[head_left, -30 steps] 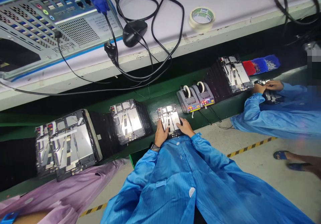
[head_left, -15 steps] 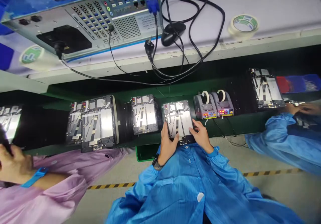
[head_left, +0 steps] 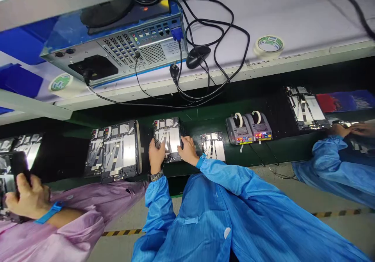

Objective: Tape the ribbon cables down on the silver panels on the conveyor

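Note:
My left hand (head_left: 156,155) and my right hand (head_left: 188,150) grip the near corners of an open tablet back (head_left: 168,136) with silver plates and black strips, lying on the black and green conveyor belt (head_left: 193,127). Both hands have their fingers curled over its edges. Just right of my right hand lies another open tablet back (head_left: 213,146), with no hand on it. My blue sleeves reach forward from the bottom of the view.
A stack of tablet backs (head_left: 117,150) lies left of my hands. Two tape dispensers (head_left: 249,127) stand to the right. A person in pink (head_left: 32,199) works at left, a person in blue (head_left: 342,131) at right. A computer case (head_left: 117,47), cables and tape roll (head_left: 268,45) sit on the shelf above.
Both my hands have left the tablet back they were on, which now lies to the right, and moved left onto the neighbouring one. The view has shifted left.

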### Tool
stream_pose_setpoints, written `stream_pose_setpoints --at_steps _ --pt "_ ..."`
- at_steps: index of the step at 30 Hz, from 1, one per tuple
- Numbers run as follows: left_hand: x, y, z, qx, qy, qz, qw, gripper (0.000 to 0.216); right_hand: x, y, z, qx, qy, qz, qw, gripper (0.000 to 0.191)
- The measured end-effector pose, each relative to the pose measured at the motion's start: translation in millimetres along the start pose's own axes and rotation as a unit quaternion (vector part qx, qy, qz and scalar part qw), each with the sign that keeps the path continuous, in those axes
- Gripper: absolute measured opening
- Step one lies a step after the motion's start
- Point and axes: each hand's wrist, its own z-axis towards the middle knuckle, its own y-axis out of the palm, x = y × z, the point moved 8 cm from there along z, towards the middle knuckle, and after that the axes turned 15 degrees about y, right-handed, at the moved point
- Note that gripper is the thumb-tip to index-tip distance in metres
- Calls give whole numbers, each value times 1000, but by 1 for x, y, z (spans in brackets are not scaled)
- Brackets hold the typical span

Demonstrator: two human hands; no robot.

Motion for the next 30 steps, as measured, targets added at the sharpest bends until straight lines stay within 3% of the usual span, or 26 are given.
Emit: stream_pose_setpoints --at_steps 2,4,7,8,9,11,13,14,17,19,21,25,30 --pt "-1 6 1 -2 21 23 1000 72 16 -4 -2 4 7 16 1000 54" --pt "9 3 -5 24 59 52 997 67 49 -14 -8 -16 16 64 998 44" --pt "45 -16 -23 102 124 68 985 58 135 -41 -22 -89 85 142 982 22" --pt "61 -22 -30 126 138 55 981 53 172 -59 -27 -76 134 158 975 19" --pt "76 -23 -38 134 148 33 979 47 211 -85 -33 -23 187 162 969 18" --pt "106 -13 -53 107 164 -31 980 31 282 -150 -50 155 288 149 933 19" --pt "132 18 -69 34 184 -99 977 21 328 -206 -66 312 328 146 880 25" --pt "141 41 -77 -14 190 -132 973 20 340 -223 -67 344 321 152 869 30" --pt "147 124 -102 -171 197 -202 944 21 355 -244 -51 329 290 198 876 40" --pt "133 174 -115 -251 187 -209 927 23 357 -241 -39 289 287 246 879 43" --pt "109 208 -122 -290 167 -191 923 23 357 -235 -33 247 290 292 877 45" --pt "62 233 -123 -297 94 -168 935 25 360 -230 -39 208 292 329 874 42" --pt "22 237 -119 -240 31 -157 958 22 366 -240 -68 272 298 349 846 41"
